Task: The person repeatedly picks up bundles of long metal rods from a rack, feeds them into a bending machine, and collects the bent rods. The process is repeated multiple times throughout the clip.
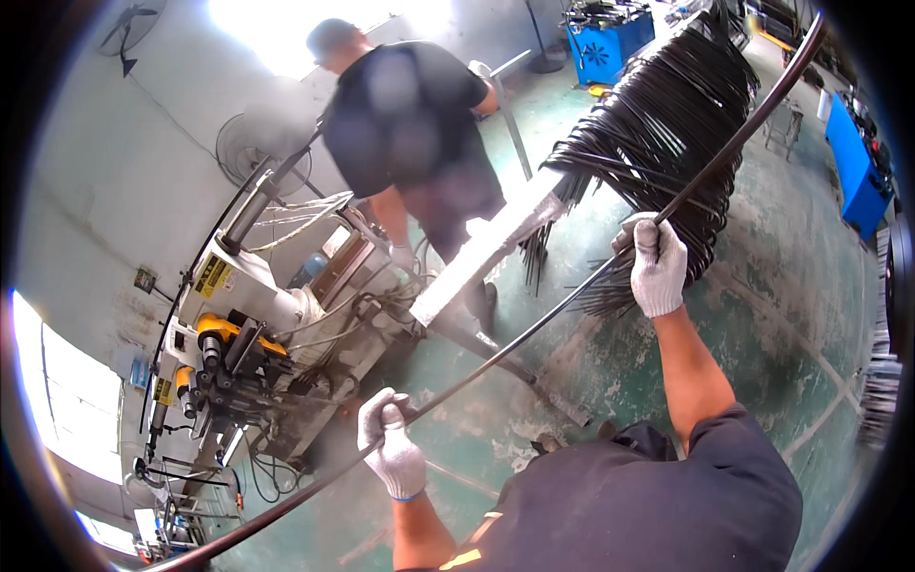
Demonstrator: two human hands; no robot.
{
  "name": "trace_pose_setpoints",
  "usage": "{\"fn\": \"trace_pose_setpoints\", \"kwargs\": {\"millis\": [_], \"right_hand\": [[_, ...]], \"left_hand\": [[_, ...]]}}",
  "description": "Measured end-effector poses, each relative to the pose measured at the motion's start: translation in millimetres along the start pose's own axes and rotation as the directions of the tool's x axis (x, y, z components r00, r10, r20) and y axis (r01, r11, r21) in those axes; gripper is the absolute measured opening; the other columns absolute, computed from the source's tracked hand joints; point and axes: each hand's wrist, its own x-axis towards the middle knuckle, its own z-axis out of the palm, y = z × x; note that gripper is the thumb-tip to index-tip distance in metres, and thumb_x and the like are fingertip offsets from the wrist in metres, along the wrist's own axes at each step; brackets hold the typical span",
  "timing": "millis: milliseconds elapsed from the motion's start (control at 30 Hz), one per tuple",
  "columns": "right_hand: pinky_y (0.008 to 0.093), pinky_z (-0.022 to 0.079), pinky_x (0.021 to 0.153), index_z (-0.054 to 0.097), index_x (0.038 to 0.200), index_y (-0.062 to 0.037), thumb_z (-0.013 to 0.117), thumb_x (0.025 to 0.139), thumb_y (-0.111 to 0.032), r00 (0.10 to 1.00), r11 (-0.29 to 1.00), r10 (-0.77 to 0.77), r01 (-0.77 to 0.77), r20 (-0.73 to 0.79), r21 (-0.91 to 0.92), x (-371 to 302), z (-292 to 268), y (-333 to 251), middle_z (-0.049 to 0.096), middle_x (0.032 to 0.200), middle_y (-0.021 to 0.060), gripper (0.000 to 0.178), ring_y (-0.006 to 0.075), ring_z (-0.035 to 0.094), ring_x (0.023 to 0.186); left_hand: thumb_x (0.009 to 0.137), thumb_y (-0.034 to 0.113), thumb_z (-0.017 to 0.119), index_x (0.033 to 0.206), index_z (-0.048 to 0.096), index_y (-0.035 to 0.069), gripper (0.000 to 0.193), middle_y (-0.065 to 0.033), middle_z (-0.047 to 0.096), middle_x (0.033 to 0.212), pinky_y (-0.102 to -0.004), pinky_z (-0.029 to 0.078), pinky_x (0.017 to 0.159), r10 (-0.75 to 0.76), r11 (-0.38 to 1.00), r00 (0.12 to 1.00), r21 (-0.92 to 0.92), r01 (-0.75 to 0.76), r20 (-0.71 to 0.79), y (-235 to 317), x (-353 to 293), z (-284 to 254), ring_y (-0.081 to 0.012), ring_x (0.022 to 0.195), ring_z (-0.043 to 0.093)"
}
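Observation:
A long, thin dark rod (519, 343) slants across the whole view, from the lower left to the upper right. Whether it is solid or a tube, I cannot tell. My left hand (393, 446), in a white knit glove, is closed round its lower stretch. Higher up and to the right, my right hand (658, 265), gloved the same way, grips the rod with the thumb laid along it. Beyond the right hand, a thick bundle of bent black rods (658, 124) hangs over a rack arm (491, 250) with a pale wrapping.
At the left stands a bending-type machine (243, 296) with yellow-orange parts, hoses and cables. A co-worker (410, 124) with gloved hands stands beyond the rack arm. Blue cabinets (610, 48) stand at the back and far right, and a fan (257, 148) by the wall.

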Motion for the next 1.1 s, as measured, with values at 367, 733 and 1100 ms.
{"fn": "trace_pose_setpoints", "kwargs": {"millis": [367, 733, 1100], "right_hand": [[0.0269, 0.050, 0.069, 0.070, 0.099, 0.0038, 0.068, 0.102, -0.050, 0.959, 0.974, -0.219, 0.225, 0.182, -0.012, 8.7, 56.0, -42.4, 0.066, 0.078, 0.0024, 0.054, 0.0104, 0.062, 0.072], [0.0249, 0.051, 0.066, 0.075, 0.106, 0.0019, 0.085, 0.095, -0.023, 0.720, 0.965, 0.162, -0.257, 0.675, 0.042, -24.2, 144.1, -117.0, 0.070, 0.084, 0.0004, 0.029, 0.0064, 0.061, 0.075], [0.0279, 0.047, 0.071, 0.074, 0.106, 0.0017, 0.069, 0.107, -0.032, 0.738, 0.989, 0.142, -0.132, 0.660, -0.066, -13.1, 194.8, -100.1, 0.064, 0.081, -0.0011, 0.034, 0.0084, 0.053, 0.077]], "left_hand": [[0.110, 0.017, 0.061, 0.118, 0.068, 0.003, 0.018, -0.0099, 0.073, 0.095, -0.0346, 0.059, 0.072, -0.368, 0.904, 0.928, -0.256, 0.342, -0.058, -101.1, -2.8, -6.9, -0.0191, 0.079, 0.070], [0.107, 0.029, 0.067, 0.132, 0.063, 0.010, 0.031, -0.0117, 0.070, 0.108, -0.0506, 0.061, 0.083, -0.800, 0.160, 0.380, -0.447, 0.880, 0.463, -236.0, -112.9, 34.2, -0.0333, 0.092, 0.071], [0.110, 0.036, 0.063, 0.127, 0.067, 0.005, 0.036, -0.0092, 0.075, 0.110, -0.0364, 0.059, 0.080, -0.710, 0.238, 0.205, -0.044, 0.970, 0.674, -229.9, -112.4, 74.1, -0.0206, 0.089, 0.070]]}}
